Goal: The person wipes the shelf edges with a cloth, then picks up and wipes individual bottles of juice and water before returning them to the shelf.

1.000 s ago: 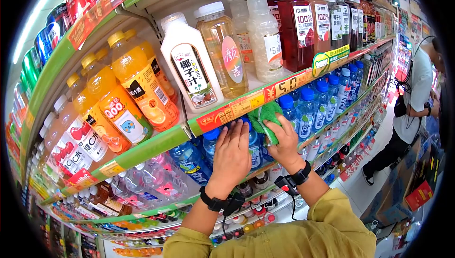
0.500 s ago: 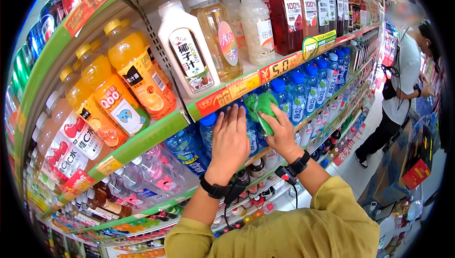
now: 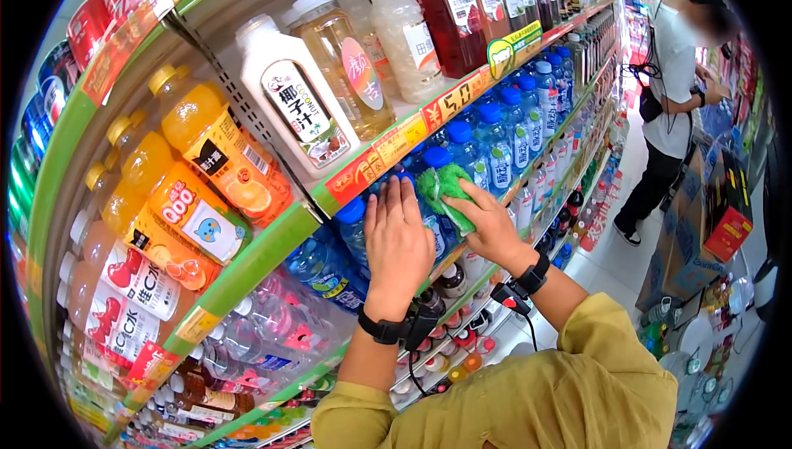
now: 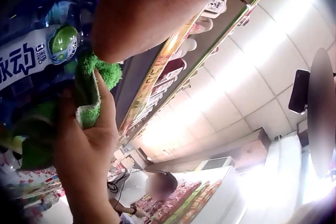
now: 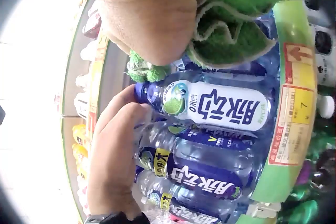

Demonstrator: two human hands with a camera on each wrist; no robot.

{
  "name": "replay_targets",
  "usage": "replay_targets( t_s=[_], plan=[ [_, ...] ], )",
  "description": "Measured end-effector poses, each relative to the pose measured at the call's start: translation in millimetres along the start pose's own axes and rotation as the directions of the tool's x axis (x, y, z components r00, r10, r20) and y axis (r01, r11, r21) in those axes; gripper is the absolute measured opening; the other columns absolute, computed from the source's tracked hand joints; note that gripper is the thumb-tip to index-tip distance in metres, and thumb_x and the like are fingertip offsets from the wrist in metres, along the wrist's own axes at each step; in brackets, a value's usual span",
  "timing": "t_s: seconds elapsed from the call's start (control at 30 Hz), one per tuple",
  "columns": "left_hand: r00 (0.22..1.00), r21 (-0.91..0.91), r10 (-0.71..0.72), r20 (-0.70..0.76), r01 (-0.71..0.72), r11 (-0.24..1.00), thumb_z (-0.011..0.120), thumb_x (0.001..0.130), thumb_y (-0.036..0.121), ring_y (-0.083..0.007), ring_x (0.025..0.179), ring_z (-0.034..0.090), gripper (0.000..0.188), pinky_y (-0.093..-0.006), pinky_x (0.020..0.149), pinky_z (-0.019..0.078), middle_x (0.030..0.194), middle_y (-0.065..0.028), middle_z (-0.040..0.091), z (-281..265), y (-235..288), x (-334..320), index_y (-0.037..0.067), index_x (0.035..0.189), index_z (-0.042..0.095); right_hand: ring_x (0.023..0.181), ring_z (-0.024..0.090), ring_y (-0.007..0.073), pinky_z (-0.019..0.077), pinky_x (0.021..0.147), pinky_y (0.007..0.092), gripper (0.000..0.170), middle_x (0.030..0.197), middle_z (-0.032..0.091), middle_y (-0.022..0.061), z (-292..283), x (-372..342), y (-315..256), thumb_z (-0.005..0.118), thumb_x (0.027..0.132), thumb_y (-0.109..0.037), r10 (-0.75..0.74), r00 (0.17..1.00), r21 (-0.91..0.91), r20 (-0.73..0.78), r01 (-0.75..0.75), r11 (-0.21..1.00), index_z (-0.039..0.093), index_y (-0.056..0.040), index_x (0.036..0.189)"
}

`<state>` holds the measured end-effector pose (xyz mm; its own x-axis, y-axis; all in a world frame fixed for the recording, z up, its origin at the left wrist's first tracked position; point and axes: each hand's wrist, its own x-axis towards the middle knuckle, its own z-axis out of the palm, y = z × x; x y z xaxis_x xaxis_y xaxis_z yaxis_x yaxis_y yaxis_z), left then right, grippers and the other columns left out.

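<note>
My right hand [image 3: 495, 239] holds a bunched green cloth [image 3: 437, 189] against the blue-capped drink bottles below the price strip. The right wrist view shows the cloth [image 5: 231, 35] in loose folds with a pale edge. My left hand [image 3: 400, 239] lies just left of it, fingers extended up to the bottle tops. In the right wrist view the left hand's fingertips touch the blue cap [image 5: 142, 92] and neck of a bottle with a white label [image 5: 228, 107]. The left wrist view shows the right thumb [image 4: 106, 103] pressed along the cloth.
Above, a shelf edge [image 3: 363, 170] with price tags overhangs the bottles. A white coconut drink bottle [image 3: 297, 107] and orange juice bottles [image 3: 227, 152] stand on that level. To the right, a person [image 3: 672, 78] stands in the aisle near a cardboard box [image 3: 681, 243].
The cloth has slid down from the shelf edge onto the bottle fronts with my right hand. My left hand stays at the bottle tops. The head view has turned slightly.
</note>
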<state>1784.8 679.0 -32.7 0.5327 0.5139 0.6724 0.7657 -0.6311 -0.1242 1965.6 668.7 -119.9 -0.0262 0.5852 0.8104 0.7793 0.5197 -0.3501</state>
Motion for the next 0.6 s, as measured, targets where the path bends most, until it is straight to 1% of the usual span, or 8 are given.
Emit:
replay_targets(
  t_s=[0.17, 0.3, 0.33, 0.43, 0.47, 0.53, 0.57, 0.6],
  plan=[
    [0.999, 0.012, -0.045, 0.01, 0.045, 0.999, 0.062, 0.085, 0.016, -0.036, 0.125, 0.051, 0.059, -0.0482, 0.112, 0.0299, 0.138, -0.025, 0.049, -3, 6, 4, -0.005, 0.137, 0.044, 0.116, 0.056, 0.0349, 0.0508, 0.093, 0.0411, 0.068, 0.138, 0.05, 0.0143, -6, 3, 1, 0.06, 0.064, 0.01, 0.023, 0.999, 0.028, 0.047, -0.024, 0.999, 0.061, -0.0173, 0.127],
    [0.998, -0.071, -0.044, -0.048, 0.041, 0.997, 0.061, 0.087, 0.015, -0.0348, 0.125, 0.052, 0.053, -0.0489, 0.111, 0.0314, 0.137, -0.0217, 0.052, -1, 5, 6, 0.0, 0.136, 0.047, 0.12, 0.055, 0.034, 0.0523, 0.092, 0.04, 0.067, 0.138, 0.051, 0.0123, -15, 5, 12, 0.062, 0.063, 0.009, -0.011, 0.996, 0.115, 0.092, 0.001, 0.993, 0.062, -0.0183, 0.125],
    [0.993, -0.089, -0.001, -0.117, -0.009, 0.996, 0.062, 0.086, 0.008, -0.0345, 0.121, 0.055, 0.045, -0.0476, 0.107, 0.0373, 0.129, -0.0206, 0.058, 0, 2, 6, -0.001, 0.13, 0.054, 0.121, 0.055, 0.0339, 0.0526, 0.092, 0.0398, 0.067, 0.138, 0.051, 0.0121, -17, 8, 17, 0.062, 0.063, 0.008, -0.022, 0.994, 0.149, 0.109, 0.006, 0.989, 0.063, -0.0184, 0.124],
    [0.96, -0.257, 0.039, -0.278, -0.114, 0.96, 0.063, 0.079, -0.005, -0.0345, 0.105, 0.065, 0.032, -0.0411, 0.092, 0.0514, 0.112, -0.0185, 0.067, -7, 11, 12, -0.002, 0.111, 0.066, 0.122, 0.055, 0.0331, 0.0529, 0.091, 0.0398, 0.065, 0.138, 0.051, 0.0126, -19, 13, 41, 0.063, 0.062, 0.008, -0.135, 0.98, 0.248, 0.145, 0.096, 0.964, 0.064, -0.017, 0.122],
    [0.947, -0.26, 0.047, -0.319, -0.135, 0.956, 0.062, 0.078, -0.007, -0.0342, 0.102, 0.067, 0.031, -0.0396, 0.09, 0.0528, 0.111, -0.0192, 0.068, -16, 20, 18, -0.002, 0.108, 0.067, 0.122, 0.055, 0.0334, 0.0528, 0.091, 0.0399, 0.065, 0.138, 0.051, 0.0129, -20, 14, 48, 0.062, 0.062, 0.008, -0.167, 0.974, 0.295, 0.154, 0.116, 0.949, 0.064, -0.0169, 0.122],
    [0.918, -0.293, -0.005, -0.396, -0.121, 0.949, 0.062, 0.077, -0.006, -0.0334, 0.102, 0.067, 0.03, -0.0396, 0.091, 0.0525, 0.111, -0.02, 0.068, -29, 40, 36, -0.003, 0.107, 0.067, 0.121, 0.055, 0.0345, 0.0524, 0.092, 0.0396, 0.065, 0.137, 0.052, 0.0137, -29, 20, 63, 0.061, 0.062, 0.008, -0.206, 0.961, 0.439, 0.184, 0.107, 0.892, 0.064, -0.0165, 0.122],
    [0.901, -0.223, 0.005, -0.434, -0.113, 0.968, 0.061, 0.078, -0.006, -0.0328, 0.102, 0.068, 0.03, -0.039, 0.091, 0.0521, 0.111, -0.0213, 0.068, -36, 47, 50, -0.005, 0.107, 0.067, 0.121, 0.056, 0.0351, 0.0522, 0.092, 0.0394, 0.064, 0.137, 0.052, 0.014, -33, 22, 70, 0.061, 0.062, 0.008, -0.23, 0.952, 0.508, 0.203, 0.099, 0.856, 0.065, -0.0164, 0.122],
    [0.878, -0.221, -0.059, -0.475, -0.054, 0.974, 0.062, 0.08, -0.004, -0.0323, 0.103, 0.068, 0.032, -0.0381, 0.092, 0.0518, 0.112, -0.0214, 0.068, -38, 55, 62, -0.005, 0.112, 0.066, 0.12, 0.056, 0.0356, 0.052, 0.092, 0.0393, 0.064, 0.136, 0.053, 0.0145, -36, 22, 78, 0.06, 0.062, 0.008, -0.221, 0.954, 0.555, 0.204, 0.073, 0.828, 0.065, -0.0159, 0.121]
  ],
)
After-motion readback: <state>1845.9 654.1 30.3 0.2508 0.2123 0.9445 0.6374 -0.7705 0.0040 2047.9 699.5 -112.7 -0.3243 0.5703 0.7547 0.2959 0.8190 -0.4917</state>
